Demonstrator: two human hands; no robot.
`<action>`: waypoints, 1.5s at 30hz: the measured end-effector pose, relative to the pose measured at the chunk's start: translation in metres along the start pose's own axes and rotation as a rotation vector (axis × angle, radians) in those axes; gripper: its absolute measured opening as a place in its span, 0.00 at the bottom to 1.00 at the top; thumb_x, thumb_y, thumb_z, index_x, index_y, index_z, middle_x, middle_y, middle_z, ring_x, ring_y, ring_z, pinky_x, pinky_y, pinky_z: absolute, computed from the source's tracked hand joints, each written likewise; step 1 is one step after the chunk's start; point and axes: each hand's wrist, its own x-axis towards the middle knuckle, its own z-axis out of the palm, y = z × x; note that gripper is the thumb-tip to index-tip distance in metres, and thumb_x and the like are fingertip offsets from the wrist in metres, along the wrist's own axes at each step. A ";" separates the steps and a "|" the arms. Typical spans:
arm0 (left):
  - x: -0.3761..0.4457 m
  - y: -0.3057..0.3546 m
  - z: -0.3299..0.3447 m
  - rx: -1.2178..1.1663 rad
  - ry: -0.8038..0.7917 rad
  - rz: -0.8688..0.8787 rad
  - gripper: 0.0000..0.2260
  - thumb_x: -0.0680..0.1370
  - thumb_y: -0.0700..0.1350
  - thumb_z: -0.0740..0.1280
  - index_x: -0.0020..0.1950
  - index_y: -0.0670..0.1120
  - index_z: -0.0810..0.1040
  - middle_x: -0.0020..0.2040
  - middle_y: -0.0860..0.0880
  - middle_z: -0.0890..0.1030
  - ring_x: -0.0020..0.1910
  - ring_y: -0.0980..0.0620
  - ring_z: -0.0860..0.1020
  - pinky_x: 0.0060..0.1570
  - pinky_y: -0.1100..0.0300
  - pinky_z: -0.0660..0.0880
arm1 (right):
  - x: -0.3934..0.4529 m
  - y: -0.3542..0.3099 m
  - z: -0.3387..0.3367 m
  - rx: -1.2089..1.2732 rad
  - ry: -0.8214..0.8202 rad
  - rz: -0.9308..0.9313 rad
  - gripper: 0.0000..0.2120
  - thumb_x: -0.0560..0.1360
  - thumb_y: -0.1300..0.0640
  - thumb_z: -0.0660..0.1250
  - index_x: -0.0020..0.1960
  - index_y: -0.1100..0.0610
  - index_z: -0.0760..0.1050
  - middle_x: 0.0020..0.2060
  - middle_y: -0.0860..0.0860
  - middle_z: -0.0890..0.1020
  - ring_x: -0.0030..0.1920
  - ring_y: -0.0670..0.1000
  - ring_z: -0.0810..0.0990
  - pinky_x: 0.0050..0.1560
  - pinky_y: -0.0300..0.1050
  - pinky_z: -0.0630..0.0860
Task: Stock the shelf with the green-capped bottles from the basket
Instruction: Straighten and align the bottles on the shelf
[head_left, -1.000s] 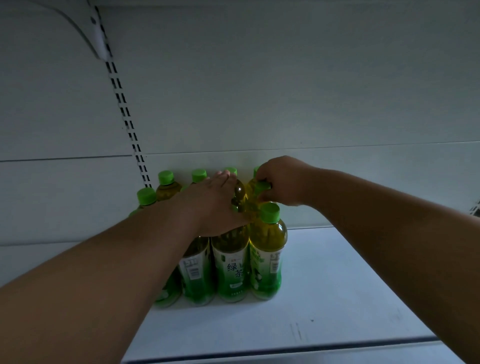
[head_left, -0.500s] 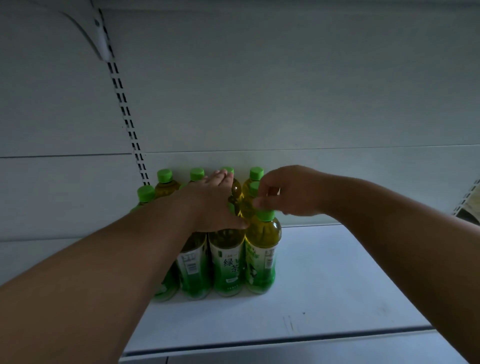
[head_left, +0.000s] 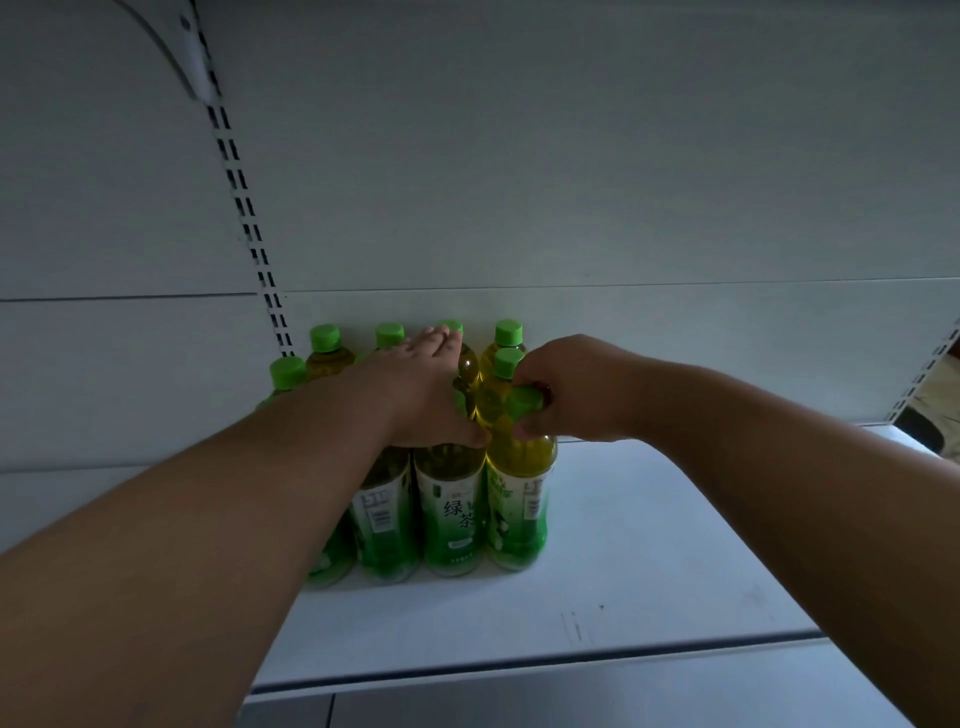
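Where the view begins, nearest the camera, two bare forearms reach forward over the shelf (head_left: 649, 561), a smooth, matte white board with a dark seam along its front edge. On its left part stands a tight block of clear plastic bottles (head_left: 451, 512), each holding yellow-green liquid and wrapped low down in a glossy green-and-white label. All stand upright, long axis vertical, ribbed green caps pointing up, shoulders touching.

At the front right corner of the block is the end bottle (head_left: 519, 493). The right hand (head_left: 576, 389) grips its cap (head_left: 525, 401) from the right side, fingers curled round the cap and thumb under it at the neck. The bottle stands with its base on the shelf.

The left hand (head_left: 421, 395) lies palm down over the tops of the middle bottles, fingers straight and close together, pointing toward the back, thumb low against the front row. It presses on them rather than curling round any.

Farther back, four caps of the rear row show, the rightmost (head_left: 508, 333) just beyond the right hand.

Behind the block rises a plain pale back panel (head_left: 571, 182) with one horizontal joint, and a slotted metal upright (head_left: 244, 208) runs up at the left.
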 end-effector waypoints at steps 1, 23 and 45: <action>0.000 0.000 0.000 0.001 0.001 0.003 0.55 0.71 0.70 0.67 0.81 0.47 0.36 0.81 0.48 0.38 0.80 0.50 0.41 0.76 0.51 0.46 | 0.000 -0.001 -0.002 -0.013 -0.015 0.007 0.16 0.72 0.42 0.73 0.49 0.54 0.77 0.43 0.50 0.78 0.46 0.52 0.76 0.48 0.47 0.75; 0.001 -0.001 0.000 0.014 -0.016 0.037 0.51 0.74 0.69 0.64 0.81 0.46 0.36 0.81 0.48 0.39 0.80 0.51 0.41 0.76 0.53 0.45 | 0.044 0.017 -0.022 0.076 0.068 0.176 0.21 0.72 0.43 0.73 0.53 0.60 0.81 0.46 0.55 0.83 0.46 0.54 0.81 0.47 0.48 0.78; 0.001 0.000 0.000 0.016 0.024 0.009 0.53 0.72 0.69 0.67 0.81 0.48 0.37 0.81 0.50 0.39 0.80 0.51 0.42 0.76 0.52 0.47 | 0.045 0.018 0.002 0.020 0.077 0.168 0.18 0.74 0.41 0.71 0.49 0.56 0.78 0.42 0.52 0.77 0.44 0.52 0.75 0.34 0.41 0.67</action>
